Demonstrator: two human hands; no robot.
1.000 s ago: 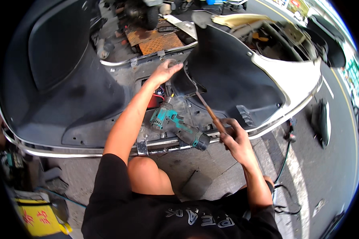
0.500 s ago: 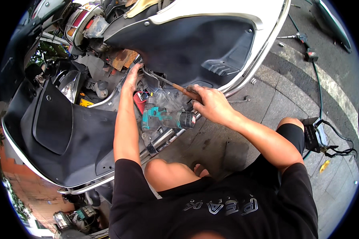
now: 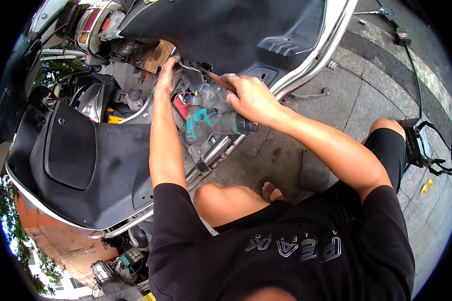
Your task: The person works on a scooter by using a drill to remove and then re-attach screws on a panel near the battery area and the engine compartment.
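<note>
My right hand [image 3: 251, 98] is closed around the brown handle of a slim metal-shafted tool [image 3: 221, 81]. Its shaft points left into a gap below the large black side panel [image 3: 226, 35] of a scooter; its tip is hard to make out. My left hand [image 3: 166, 75] is stretched out beside that gap, against the frame's edge, with some fingers hidden. Between my forearms a teal and black cordless drill [image 3: 201, 123] lies on the scooter's exposed floor section, touched by neither hand. A red part [image 3: 181, 103] shows behind the drill.
A black front panel [image 3: 70, 150] spreads at left, near a loose headlight [image 3: 93, 103]. Silver side rails [image 3: 306, 75] edge the scooter. On the paving at right are another power tool [image 3: 402, 36] with a cable and a black box [image 3: 414, 143] with straps.
The view has shifted, so the scooter's panel sits higher and the drill further right. My right hand is nearer the gap with the brown-handled tool; my left hand stays beside the gap.
</note>
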